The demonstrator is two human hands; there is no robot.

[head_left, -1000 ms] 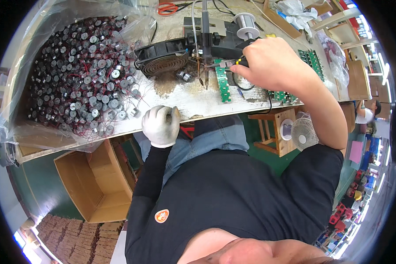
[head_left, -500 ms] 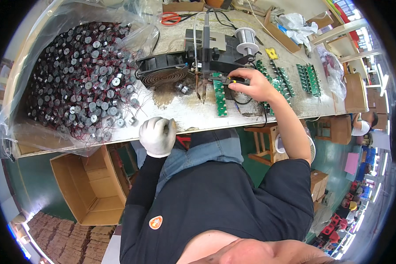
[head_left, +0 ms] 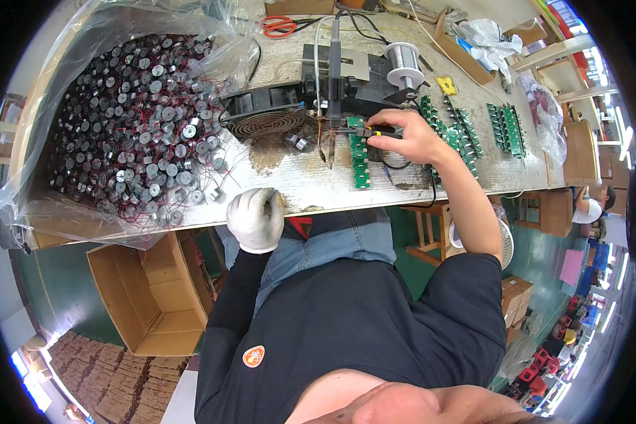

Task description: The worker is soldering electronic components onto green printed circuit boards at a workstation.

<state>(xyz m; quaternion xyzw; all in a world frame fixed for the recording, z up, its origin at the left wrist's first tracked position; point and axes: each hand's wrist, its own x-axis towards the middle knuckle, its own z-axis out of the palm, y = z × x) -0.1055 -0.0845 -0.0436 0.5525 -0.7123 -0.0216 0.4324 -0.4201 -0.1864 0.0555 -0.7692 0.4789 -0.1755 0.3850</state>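
My right hand [head_left: 411, 136], bare, is closed around small pliers [head_left: 364, 132] with black and yellow handles. Their jaws lie over the upper part of a long green circuit board [head_left: 360, 168], close beside the soldering iron [head_left: 335, 81] that points down from a stand. My left hand [head_left: 256, 220], in a white glove, is held closed at the table's front edge. Its curled fingers hide whatever may be in them. To its left lies a big heap of small round buzzers [head_left: 155, 131] with red wires, on clear plastic.
A black fan [head_left: 265, 113] stands left of the iron, and a solder spool [head_left: 404, 65] sits behind the board. More green boards [head_left: 507, 129] lie at the right. Red scissors [head_left: 279, 27] rest at the back. An open carton [head_left: 152, 297] stands below the table.
The whole view has shifted slightly. My right hand still has the pliers at the board, and my left hand stays closed at the table edge.
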